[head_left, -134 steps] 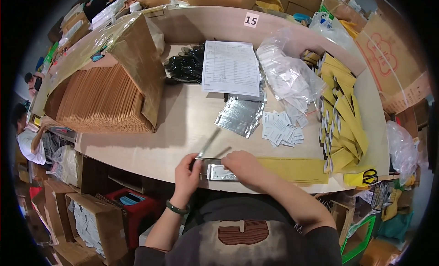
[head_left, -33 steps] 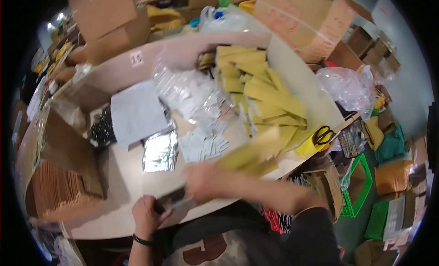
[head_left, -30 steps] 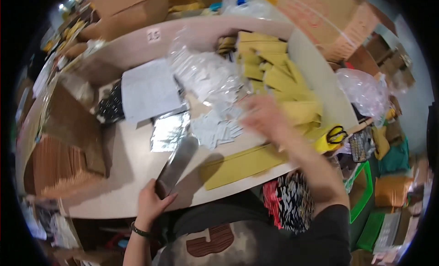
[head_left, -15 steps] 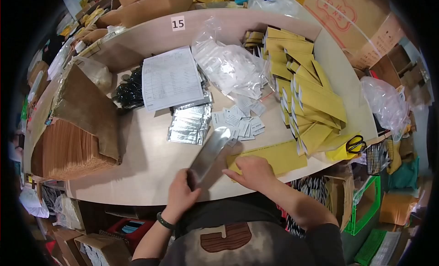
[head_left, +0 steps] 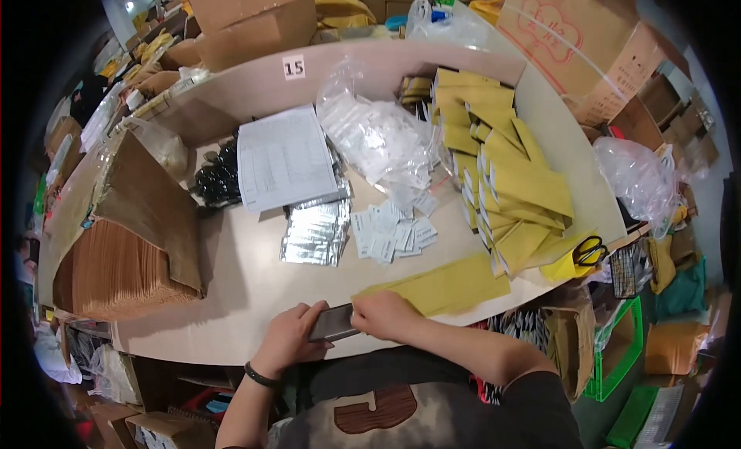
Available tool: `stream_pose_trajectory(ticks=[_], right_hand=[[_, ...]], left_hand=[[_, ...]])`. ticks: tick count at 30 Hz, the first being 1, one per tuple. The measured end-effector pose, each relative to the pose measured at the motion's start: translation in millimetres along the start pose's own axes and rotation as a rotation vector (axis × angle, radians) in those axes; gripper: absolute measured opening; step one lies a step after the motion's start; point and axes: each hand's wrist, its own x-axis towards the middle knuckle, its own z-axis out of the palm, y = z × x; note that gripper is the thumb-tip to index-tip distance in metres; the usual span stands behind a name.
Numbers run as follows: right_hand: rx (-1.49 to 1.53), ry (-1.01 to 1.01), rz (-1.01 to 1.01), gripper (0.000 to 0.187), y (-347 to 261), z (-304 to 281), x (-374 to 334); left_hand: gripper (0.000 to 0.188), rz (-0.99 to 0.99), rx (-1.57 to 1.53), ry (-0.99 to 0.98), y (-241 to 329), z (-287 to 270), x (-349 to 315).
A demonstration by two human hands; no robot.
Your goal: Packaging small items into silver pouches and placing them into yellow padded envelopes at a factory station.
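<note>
My left hand holds a flat, dark grey rectangular piece by its left end, low over the table's front edge. At the piece's right end, my right hand is closed with its fingers bent in; the fingertips are partly hidden. Just beyond that hand lies a long yellow sleeve, flat on the table. Farther in are a stack of silvery packets and a loose pile of small white printed packets.
Yellow sleeves are heaped at the right, with black-handled scissors beside them. A clear bag of white packets lies at the back. Printed sheets cover part of some black items. A cardboard box of brown cards stands left.
The grey piece has come down toward me from its tilted position and now lies nearly level between both hands. My right hand has moved left and closed at its end.
</note>
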Motion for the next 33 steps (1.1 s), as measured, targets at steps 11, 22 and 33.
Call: stream_pose_trajectory(ticks=[11, 22, 33], right_hand=[[-0.545, 0.512, 0.107, 0.011, 166, -86, 143], [-0.461, 0.499, 0.14, 0.014, 154, -91, 126], [-0.283, 0.728, 0.202, 0.011, 110, -71, -4]], left_hand=[[0.057, 0.121, -0.02, 0.302, -25, 25, -1], [0.028, -0.147, 0.149, 0.727, -113, -38, 138], [0.049, 0.101, 0.297, 0.634, -130, -72, 178]])
